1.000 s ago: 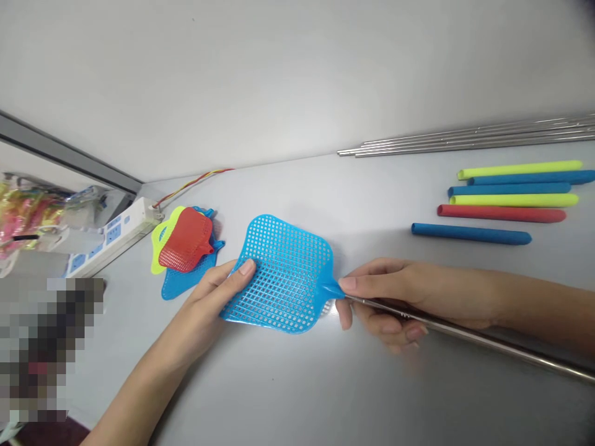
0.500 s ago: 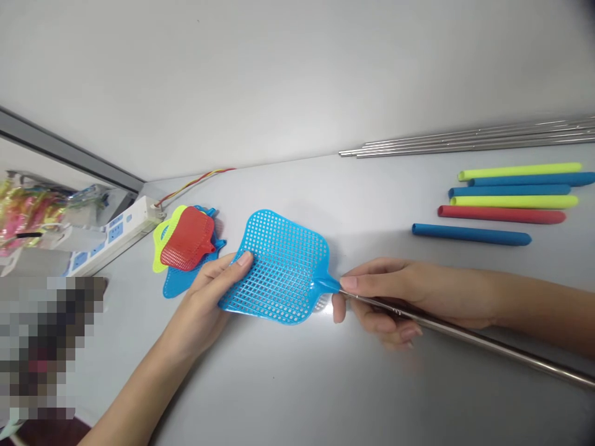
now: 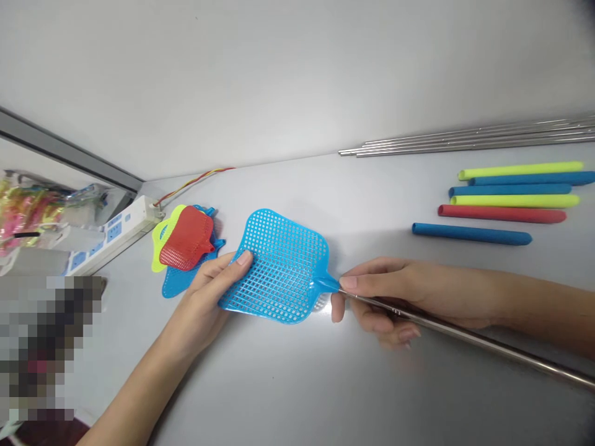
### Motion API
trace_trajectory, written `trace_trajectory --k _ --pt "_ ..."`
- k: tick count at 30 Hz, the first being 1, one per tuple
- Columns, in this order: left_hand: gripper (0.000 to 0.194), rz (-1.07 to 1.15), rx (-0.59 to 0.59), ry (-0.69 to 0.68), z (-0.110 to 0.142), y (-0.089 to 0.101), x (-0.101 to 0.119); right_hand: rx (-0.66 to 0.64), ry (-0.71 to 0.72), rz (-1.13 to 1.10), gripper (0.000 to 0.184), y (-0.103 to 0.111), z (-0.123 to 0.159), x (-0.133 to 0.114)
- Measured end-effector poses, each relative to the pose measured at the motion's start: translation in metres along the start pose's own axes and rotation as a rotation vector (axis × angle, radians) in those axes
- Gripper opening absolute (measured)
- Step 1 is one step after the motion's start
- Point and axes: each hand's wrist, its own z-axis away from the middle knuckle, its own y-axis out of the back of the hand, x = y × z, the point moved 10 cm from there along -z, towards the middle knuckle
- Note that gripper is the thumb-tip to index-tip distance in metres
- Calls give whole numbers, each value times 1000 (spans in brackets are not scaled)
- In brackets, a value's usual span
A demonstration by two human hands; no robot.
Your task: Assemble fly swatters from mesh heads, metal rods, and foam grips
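Observation:
A blue mesh fly swatter head [image 3: 279, 266] is gripped at its left edge by my left hand [image 3: 211, 297], the thumb lying on top of the mesh. Its narrow socket meets the thin tip of a telescopic metal rod [image 3: 465, 331], which runs down to the right edge of the view. My right hand [image 3: 390, 297] is closed around the rod's thin end, thumb and forefinger right by the socket. How deep the tip sits inside the socket is hidden. Left of my left hand lies a pile of swatter heads, a red one [image 3: 188, 238] on top of yellow and blue ones.
Several foam grip sleeves in yellow, blue and red, one being the red sleeve [image 3: 502, 214], lie at the right. Behind them, thin metal rods [image 3: 465, 141] rest along the wall. A white power strip [image 3: 125, 229] with a red-yellow cable [image 3: 195, 180] stands at the left.

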Motion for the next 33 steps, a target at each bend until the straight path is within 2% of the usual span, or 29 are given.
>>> trace_trajectory --k 33 --pt "22 -65 28 3 0 0 2 -9 16 16 28 2 -1 0"
